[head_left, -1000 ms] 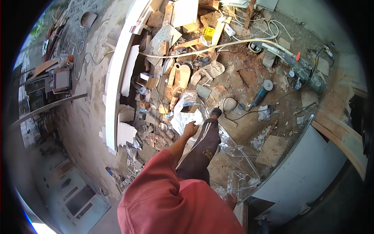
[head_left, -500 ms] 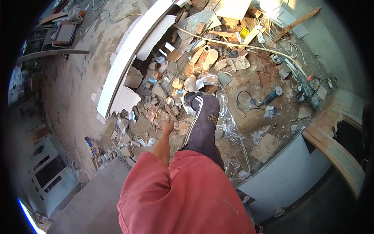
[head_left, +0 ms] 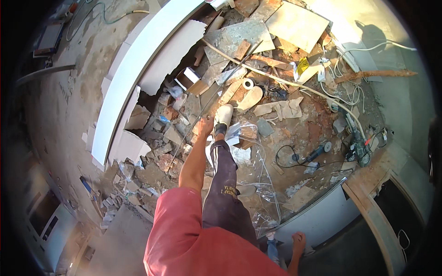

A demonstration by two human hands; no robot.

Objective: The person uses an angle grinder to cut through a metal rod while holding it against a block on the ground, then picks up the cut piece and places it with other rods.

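Observation:
My left hand (head_left: 205,125) reaches forward over the rubble with its fingers curled closed. Whether anything is inside it is hidden. Behind it in the view, a thin dark rod (head_left: 188,134) slants across the debris; I cannot tell if the two touch. Right beside this hand, my foot in a pale shoe (head_left: 224,114) is set forward among the broken pieces. Low on the right, my right hand (head_left: 299,241) hangs in a loose fist near a pale panel (head_left: 322,234), with nothing visible in it.
A long white board (head_left: 133,78) and torn sheets border the rubble on the left. Ahead lie a tape roll (head_left: 248,83), a flat tile (head_left: 297,25) and a long pale hose (head_left: 276,78). An angle grinder (head_left: 317,151) with its cord and clear plastic wrap (head_left: 264,184) lie on the right.
My left hand has moved forward past the stones. The foot in the pale shoe has come into fuller view ahead, and my right hand has come into view at the lower right.

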